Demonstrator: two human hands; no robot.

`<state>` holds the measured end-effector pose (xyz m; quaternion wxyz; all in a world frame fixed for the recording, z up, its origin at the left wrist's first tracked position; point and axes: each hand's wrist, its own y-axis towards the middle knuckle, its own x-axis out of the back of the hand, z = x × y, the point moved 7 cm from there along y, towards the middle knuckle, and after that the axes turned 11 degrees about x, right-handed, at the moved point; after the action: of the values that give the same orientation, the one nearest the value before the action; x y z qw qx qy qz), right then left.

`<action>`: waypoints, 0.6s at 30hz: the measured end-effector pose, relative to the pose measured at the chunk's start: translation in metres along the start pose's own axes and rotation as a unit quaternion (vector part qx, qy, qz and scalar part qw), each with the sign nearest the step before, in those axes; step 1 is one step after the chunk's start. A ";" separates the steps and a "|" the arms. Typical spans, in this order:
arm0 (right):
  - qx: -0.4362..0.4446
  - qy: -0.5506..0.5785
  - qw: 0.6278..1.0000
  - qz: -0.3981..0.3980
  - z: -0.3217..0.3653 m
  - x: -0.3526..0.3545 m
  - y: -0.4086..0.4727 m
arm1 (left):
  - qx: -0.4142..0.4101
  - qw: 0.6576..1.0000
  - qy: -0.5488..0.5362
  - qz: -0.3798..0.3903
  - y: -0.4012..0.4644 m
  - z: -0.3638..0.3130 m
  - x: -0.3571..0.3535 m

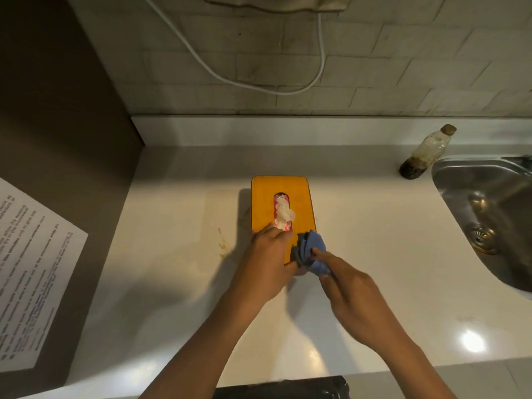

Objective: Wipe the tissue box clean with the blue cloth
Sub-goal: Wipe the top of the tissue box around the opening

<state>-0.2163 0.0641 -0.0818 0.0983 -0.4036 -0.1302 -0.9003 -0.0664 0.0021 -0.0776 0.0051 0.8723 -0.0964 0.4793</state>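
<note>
An orange tissue box [299, 197] lies on the white counter [178, 269], with a white tissue poking from its long slot. My left hand [269, 257] rests on the box's near end, fingers curled over its top by the slot. My right hand [349, 295] grips a bunched blue cloth [312, 253], which sits against the box's near right corner. The near edge of the box is hidden under both hands and the cloth.
A steel sink [489, 214] is set into the counter at the right, with a grimy capped bottle [426, 152] standing behind it. A printed paper sheet [31, 272] hangs on the brown panel at the left. White cables [218, 73] run down the tiled wall. Yellowish stains [223, 243] mark the counter left of the box.
</note>
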 end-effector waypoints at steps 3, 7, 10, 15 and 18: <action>-0.049 0.063 0.991 -0.109 -0.003 0.025 -0.002 | 0.031 0.993 -0.107 -0.045 -0.004 0.018 0.019; -0.086 0.047 0.969 -0.229 -0.007 0.042 -0.004 | 0.031 0.979 -0.166 -0.113 -0.011 0.055 0.045; -0.020 -0.088 0.970 -0.226 0.011 0.038 0.010 | 0.023 0.990 -0.116 -0.079 -0.010 0.072 0.044; 0.038 -0.176 0.978 -0.104 0.028 -0.022 0.028 | -0.036 0.996 0.074 -0.038 0.004 0.080 0.042; 0.040 -0.214 0.970 -0.111 0.038 -0.041 0.023 | -0.066 0.989 0.133 -0.026 0.008 0.081 0.043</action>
<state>-0.1562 0.0570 -0.0853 -0.0159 -0.5654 -0.2278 -0.7926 0.0220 -0.0207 -0.0859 0.0878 0.8010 -0.1039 0.5830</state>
